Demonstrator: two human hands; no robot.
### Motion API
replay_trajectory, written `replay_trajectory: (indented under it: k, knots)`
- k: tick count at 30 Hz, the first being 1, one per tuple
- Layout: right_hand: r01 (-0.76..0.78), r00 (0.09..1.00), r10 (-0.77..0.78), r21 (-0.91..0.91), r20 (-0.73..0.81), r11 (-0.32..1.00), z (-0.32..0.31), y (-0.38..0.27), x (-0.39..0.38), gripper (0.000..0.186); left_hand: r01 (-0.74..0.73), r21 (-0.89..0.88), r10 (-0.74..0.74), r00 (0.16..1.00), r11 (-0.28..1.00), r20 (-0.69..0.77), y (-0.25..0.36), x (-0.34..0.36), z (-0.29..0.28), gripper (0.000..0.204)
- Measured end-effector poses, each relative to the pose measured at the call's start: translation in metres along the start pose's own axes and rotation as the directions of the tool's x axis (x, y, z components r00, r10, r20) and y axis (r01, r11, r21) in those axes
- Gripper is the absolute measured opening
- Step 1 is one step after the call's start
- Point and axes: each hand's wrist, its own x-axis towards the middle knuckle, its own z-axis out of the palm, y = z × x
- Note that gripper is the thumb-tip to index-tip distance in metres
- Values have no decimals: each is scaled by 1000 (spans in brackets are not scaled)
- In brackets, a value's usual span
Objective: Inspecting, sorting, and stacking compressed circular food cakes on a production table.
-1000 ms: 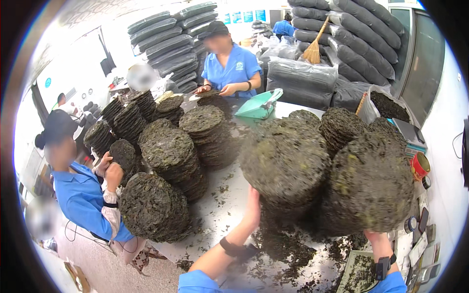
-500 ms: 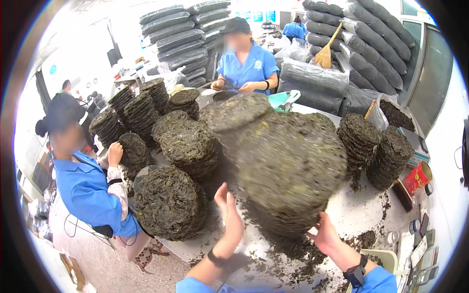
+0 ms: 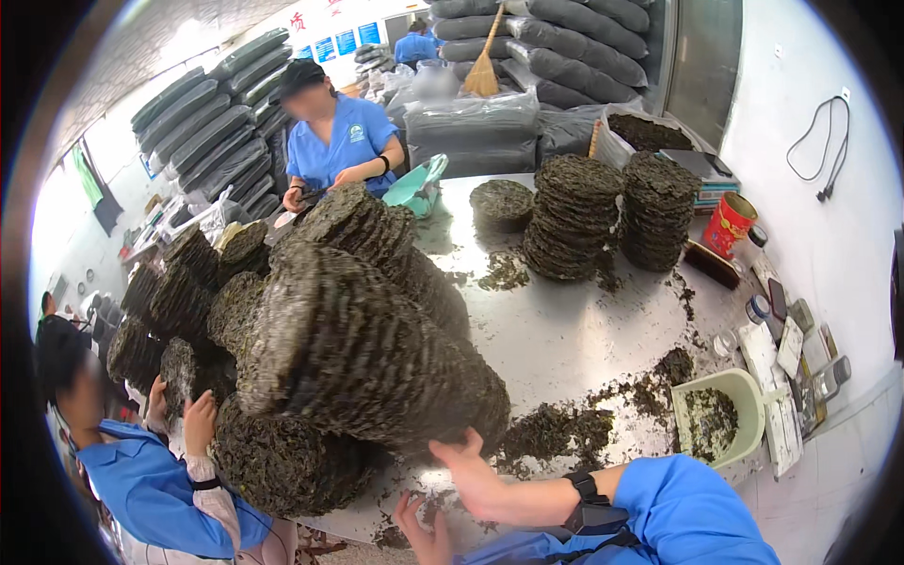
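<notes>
A tall stack of dark dried seaweed cakes [image 3: 377, 358] leans to the left in front of me, its top blurred. My right hand [image 3: 476, 480] is at the stack's lower near side, fingers stretched out and seeming to touch it. Nearer the table's front edge my left hand [image 3: 424, 535] is raised with its fingers apart, holding nothing. Another round stack [image 3: 278, 457] is partly hidden behind the leaning one, at the left. Loose seaweed scraps [image 3: 556, 433] lie on the table right of the stack's base.
A metal table [image 3: 556, 330] carries more stacks [image 3: 574, 217] at the back right. A pale dustpan [image 3: 749, 405] with scraps, a brush [image 3: 711, 266] and a red tin [image 3: 730, 224] stand along the right edge. One co-worker [image 3: 169, 480] handles cakes at left; another [image 3: 341, 137] stands across.
My view has turned right, so the scene has shifted left. My right hand has crossed nearer to my left hand, which is now lower. The tall stack now leans left.
</notes>
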Motion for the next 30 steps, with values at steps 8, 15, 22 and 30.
replay_trajectory:
  k: [8,15,22,30]
  knots:
    - [-76,997,76,5,20,997,2,-4,-6,107,-363,272,407,905,891,-125,47,25,-30,53]
    - [33,999,-31,-50,32,998,-49,2,0,85,-377,659,721,577,651,-384,162,127,-108,59]
    - [73,993,-71,21,-97,997,-97,11,84,69,-428,676,710,674,600,-203,186,149,-98,50]
    - [-142,984,140,11,109,990,-76,36,115,79,-400,814,746,664,421,-60,193,148,-79,50]
